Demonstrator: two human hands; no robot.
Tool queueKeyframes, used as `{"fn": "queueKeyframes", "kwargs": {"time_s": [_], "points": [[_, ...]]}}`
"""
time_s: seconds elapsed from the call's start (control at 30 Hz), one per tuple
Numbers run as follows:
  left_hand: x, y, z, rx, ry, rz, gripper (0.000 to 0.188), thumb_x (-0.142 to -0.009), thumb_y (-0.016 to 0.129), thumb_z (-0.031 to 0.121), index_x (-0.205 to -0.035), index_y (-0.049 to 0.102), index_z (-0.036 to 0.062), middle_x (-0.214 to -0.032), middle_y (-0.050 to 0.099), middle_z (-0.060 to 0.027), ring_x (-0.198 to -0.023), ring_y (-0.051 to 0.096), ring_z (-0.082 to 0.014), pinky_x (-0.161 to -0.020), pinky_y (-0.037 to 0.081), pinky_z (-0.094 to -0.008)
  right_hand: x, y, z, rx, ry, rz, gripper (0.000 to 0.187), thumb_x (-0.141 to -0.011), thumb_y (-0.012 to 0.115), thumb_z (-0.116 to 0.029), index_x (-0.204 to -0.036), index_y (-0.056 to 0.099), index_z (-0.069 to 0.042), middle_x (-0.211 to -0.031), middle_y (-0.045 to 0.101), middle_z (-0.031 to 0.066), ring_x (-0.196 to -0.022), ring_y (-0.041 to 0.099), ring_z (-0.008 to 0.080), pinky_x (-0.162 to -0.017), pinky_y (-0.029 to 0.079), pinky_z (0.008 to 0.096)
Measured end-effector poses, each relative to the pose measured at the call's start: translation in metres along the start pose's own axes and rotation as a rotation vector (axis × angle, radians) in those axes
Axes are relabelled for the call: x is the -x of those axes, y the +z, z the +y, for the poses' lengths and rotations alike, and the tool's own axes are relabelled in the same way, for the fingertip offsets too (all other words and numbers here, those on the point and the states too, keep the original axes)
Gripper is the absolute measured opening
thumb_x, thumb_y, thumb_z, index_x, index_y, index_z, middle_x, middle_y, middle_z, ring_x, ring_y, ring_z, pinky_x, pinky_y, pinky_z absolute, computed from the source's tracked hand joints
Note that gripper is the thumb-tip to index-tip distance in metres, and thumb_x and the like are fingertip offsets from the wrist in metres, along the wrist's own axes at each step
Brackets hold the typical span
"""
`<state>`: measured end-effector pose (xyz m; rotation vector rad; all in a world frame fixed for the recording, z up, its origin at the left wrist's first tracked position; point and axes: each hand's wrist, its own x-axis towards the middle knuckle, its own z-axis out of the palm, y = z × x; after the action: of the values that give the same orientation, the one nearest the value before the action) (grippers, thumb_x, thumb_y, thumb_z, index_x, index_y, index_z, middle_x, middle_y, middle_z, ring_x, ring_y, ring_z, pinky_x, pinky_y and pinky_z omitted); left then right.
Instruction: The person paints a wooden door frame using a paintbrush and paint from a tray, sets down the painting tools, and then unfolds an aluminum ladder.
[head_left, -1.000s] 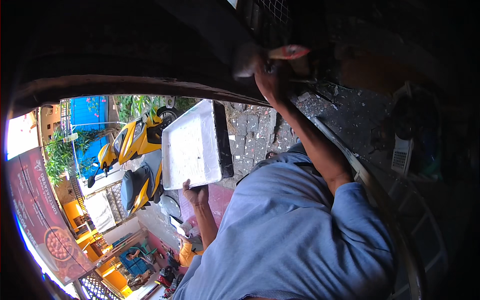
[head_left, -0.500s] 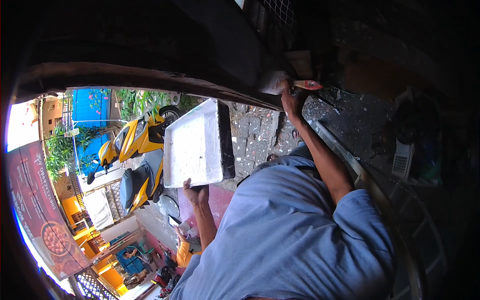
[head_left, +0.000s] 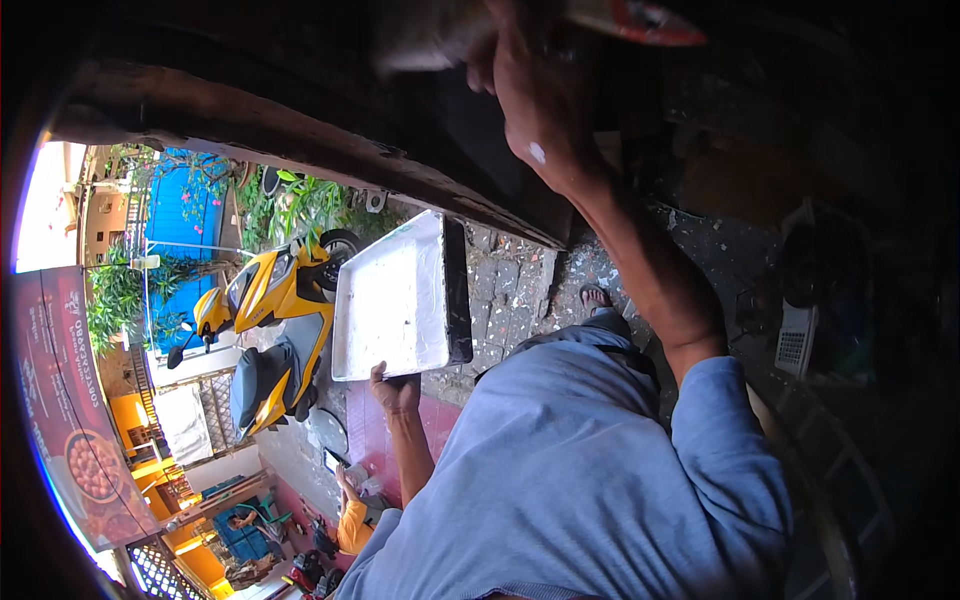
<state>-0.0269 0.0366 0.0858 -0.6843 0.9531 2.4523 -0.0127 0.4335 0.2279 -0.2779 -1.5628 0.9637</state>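
My left hand (head_left: 400, 395) grips the near edge of a paint tray (head_left: 430, 290), a rectangular tray coated white inside with a dark outer side. The tray is held out to the left of my body. At the top of the view my right hand (head_left: 540, 110) is closed around a wide paintbrush (head_left: 645, 22) with a red-tipped handle, and a white spot marks the wrist. The brush's pale bristle end points left, blurred by motion, close to a dark surface above a wooden beam (head_left: 300, 160). Whether the bristles touch that surface I cannot tell.
A yellow scooter (head_left: 275, 310) stands beyond the tray, near a blue gate (head_left: 185, 250). A person in an orange top (head_left: 353, 527) is at the lower left. A large banner (head_left: 75, 400) hangs at far left. A ladder-like frame (head_left: 845, 480) shows dimly on the right.
My right hand has moved up and closer with the paintbrush, now higher along the dark surface. My left hand and the tray have shifted only slightly in view.
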Motion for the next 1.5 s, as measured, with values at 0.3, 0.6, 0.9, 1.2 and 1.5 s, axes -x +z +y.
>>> {"fn": "queueKeyframes", "kwargs": {"time_s": [0.3,0.6,0.9,1.2,1.5], "points": [[-0.005,-0.005,0.003,0.045,0.017,-0.046,0.058,-0.06,0.051,0.009,-0.116,0.041,0.0012,-0.116,0.046,-0.0143,-0.108,0.043,-0.0296,-0.093,0.032,-0.0451,0.093,-0.003,0.042,-0.429,0.803,0.109,0.025,-0.082,0.051,-0.027,-0.07,0.05,-0.005,-0.048,0.046,0.001,-0.036,0.041,0.0085,-0.037,0.033,0.0219],[-0.006,-0.01,0.004,0.045,-0.004,-0.082,0.056,-0.059,0.051,0.01,-0.114,0.043,0.0021,-0.115,0.047,-0.0137,-0.106,0.044,-0.0297,-0.091,0.033,-0.0449,0.061,-0.005,0.101,0.27,0.175,-0.204,0.022,-0.081,0.05,-0.018,-0.097,0.05,-0.003,-0.06,0.049,0.0003,-0.046,0.046,0.0083,-0.042,0.037,0.0222],[-0.009,-0.023,0.006,0.069,0.029,-0.106,0.061,-0.056,0.051,0.009,-0.117,0.041,0.0048,-0.117,0.046,-0.012,-0.108,0.042,-0.0299,-0.092,0.031,-0.046,-0.086,0.004,-0.01,-0.716,0.172,-0.055,0.025,-0.086,0.043,-0.026,-0.073,0.05,-0.005,-0.056,0.045,0.0001,-0.047,0.04,0.0072,-0.042,0.031,0.0233],[-0.015,-0.027,0.008,0.057,0.039,-0.124,0.064,-0.055,0.052,0.01,-0.118,0.04,0.0057,-0.118,0.045,-0.0132,-0.11,0.041,-0.0309,-0.091,0.03,-0.0466,-0.005,-0.024,0.071,-0.438,0.809,-0.007,0.023,-0.086,0.044,-0.027,-0.086,0.054,-0.006,-0.063,0.049,0.0013,-0.048,0.045,0.0063,-0.04,0.033,0.0196],[-0.015,-0.023,0.005,0.042,0.009,-0.139,0.063,-0.056,0.052,0.012,-0.118,0.039,0.0048,-0.118,0.044,-0.0134,-0.11,0.041,-0.0309,-0.091,0.031,-0.0469,-0.03,-0.022,0.079,-0.446,0.806,-0.068,0.021,-0.085,0.045,-0.024,-0.082,0.053,-0.006,-0.065,0.05,0.0019,-0.048,0.045,0.0074,-0.04,0.036,0.0201]]}}
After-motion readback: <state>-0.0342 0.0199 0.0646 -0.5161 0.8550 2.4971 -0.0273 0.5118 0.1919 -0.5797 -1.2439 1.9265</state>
